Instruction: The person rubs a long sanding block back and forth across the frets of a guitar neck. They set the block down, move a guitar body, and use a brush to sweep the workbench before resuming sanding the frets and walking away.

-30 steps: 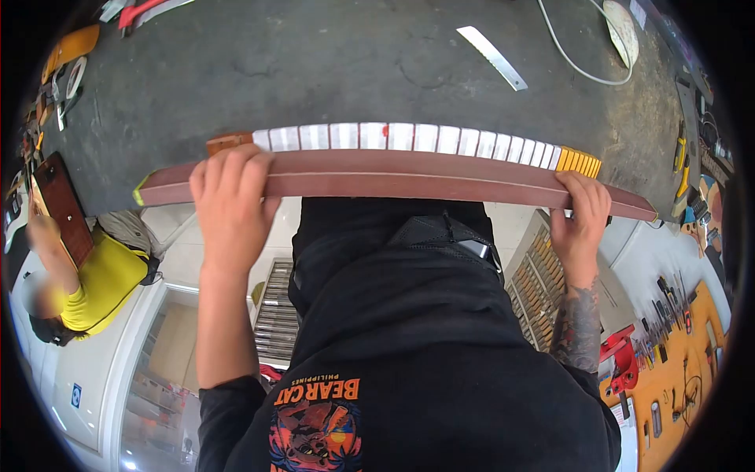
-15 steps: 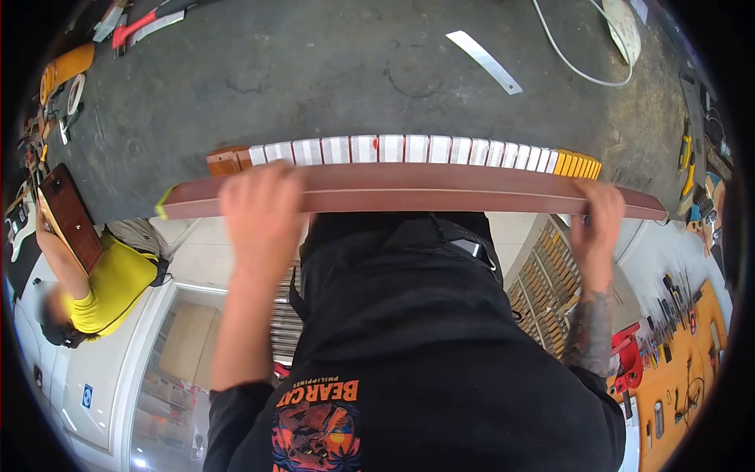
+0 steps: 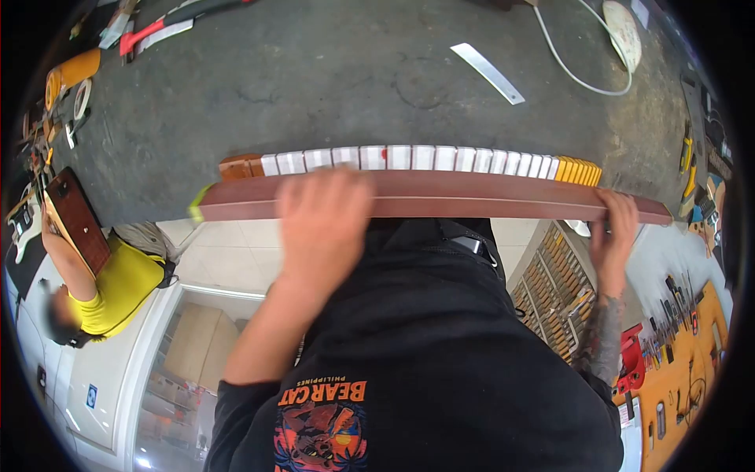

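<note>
A long reddish-brown bar (image 3: 472, 195) spans the near edge of the bench, with a yellow-green piece (image 3: 200, 203) at its left end. My left hand (image 3: 326, 212), blurred, has its fingers curled over the bar left of the middle. Toward the right end, my right hand (image 3: 616, 216) grips it, thumb on the near side. Just behind the bar lies what looks like a guitar neck (image 3: 401, 157), its fretboard covered in white strips that narrow rightward. Yellow strips (image 3: 580, 170) cover its right end, and bare brown wood (image 3: 241, 166) shows at the left. The bar hides its near side.
On the dark bench (image 3: 314, 86) lie a metal strip (image 3: 487, 73), a white corded device (image 3: 623, 35) and a red-handled tool (image 3: 145, 35). Tape rolls (image 3: 82, 98) sit at left. A person in a yellow shirt (image 3: 118, 283) holds a brown wooden board (image 3: 77, 224). Tools hang at right.
My left hand has shifted right, and the bar's left end has moved right too. My right hand is slightly farther right. The view has shifted a little.
</note>
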The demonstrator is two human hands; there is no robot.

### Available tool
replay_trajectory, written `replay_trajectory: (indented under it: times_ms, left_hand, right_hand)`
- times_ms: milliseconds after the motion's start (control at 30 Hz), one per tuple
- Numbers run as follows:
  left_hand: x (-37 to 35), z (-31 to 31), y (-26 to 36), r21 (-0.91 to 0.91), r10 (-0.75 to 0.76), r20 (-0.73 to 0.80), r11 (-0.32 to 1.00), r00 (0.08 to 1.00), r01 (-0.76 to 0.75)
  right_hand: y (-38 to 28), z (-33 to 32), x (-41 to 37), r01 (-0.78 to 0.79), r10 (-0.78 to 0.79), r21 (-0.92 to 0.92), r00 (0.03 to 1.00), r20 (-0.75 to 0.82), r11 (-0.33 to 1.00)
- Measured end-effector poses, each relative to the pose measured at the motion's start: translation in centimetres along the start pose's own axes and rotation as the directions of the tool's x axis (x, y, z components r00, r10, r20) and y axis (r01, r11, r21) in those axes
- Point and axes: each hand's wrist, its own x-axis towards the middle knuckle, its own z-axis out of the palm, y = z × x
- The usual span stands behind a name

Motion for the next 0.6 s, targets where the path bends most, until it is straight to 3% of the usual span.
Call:
replay_trajectory:
  times_ms: [67, 167, 267, 367, 433, 500, 600]
  left_hand:
    - [-3.4, 0.6, -5.9, 0.108, -0.005, -0.11, 0.994, 0.994, 0.016]
    - [-7.1, -2.0, -12.5, 0.139, -0.117, -0.053, 0.983, 0.992, 0.124]
    - [-6.4, -1.9, -12.0, 0.176, -0.055, -0.044, 0.982, 0.998, 0.062]
    - [-2.2, 0.0, -4.3, 0.139, 0.055, -0.015, 0.989, 0.998, -0.052]
    - [0.6, 0.7, 1.1, 0.022, 0.051, -0.013, 0.998, 0.999, -0.051]
    - [0.4, 0.3, 1.0, 0.008, 0.014, -0.008, 1.0, 1.0, -0.014]
    - [-2.9, -0.1, -5.5, 0.099, 0.026, -0.047, 0.995, 0.999, -0.022]
  right_hand:
    - [-5.1, 0.9, 1.4, 0.039, -0.04, 0.05, 0.999, 0.006, 0.998]
    - [-12.9, 2.2, 3.9, 0.098, -0.097, 0.076, 0.995, -0.004, 0.992]
    - [-12.2, 1.6, 3.6, 0.067, -0.068, 0.047, 0.998, 0.013, 0.997]
    - [-4.3, -0.3, 1.1, -0.019, 0.022, -0.061, 0.999, 0.041, 0.998]
    - [-0.1, -1.1, 0.1, -0.06, 0.062, -0.065, 0.998, 0.027, 0.996]
    - [1.8, -1.2, -0.4, -0.072, 0.072, -0.018, 0.997, 0.015, 0.997]
    - [-5.0, -0.1, 2.1, 0.036, -0.037, 0.08, 0.999, 0.012, 0.996]
